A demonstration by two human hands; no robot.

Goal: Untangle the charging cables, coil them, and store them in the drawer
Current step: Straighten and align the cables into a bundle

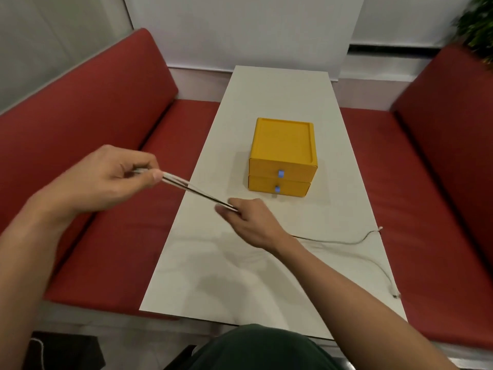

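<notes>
A bundle of white charging cable strands point(198, 192) is stretched taut between my two hands above the white table point(266, 102). My left hand point(106, 180) pinches one end, raised over the table's left edge. My right hand point(248, 220) grips the other end, low over the table in front of the drawer unit. Loose cable point(346, 241) trails from under my right forearm across the table to the right edge, with plug ends there. The yellow drawer unit point(282, 156) stands mid-table, both of its drawers closed, each with a small blue pull tab.
Red cushioned benches point(112, 116) run along both long sides of the narrow table. A white wall lies beyond the far end. A green plant point(477, 25) shows at the top right. My dark green clothing fills the bottom edge.
</notes>
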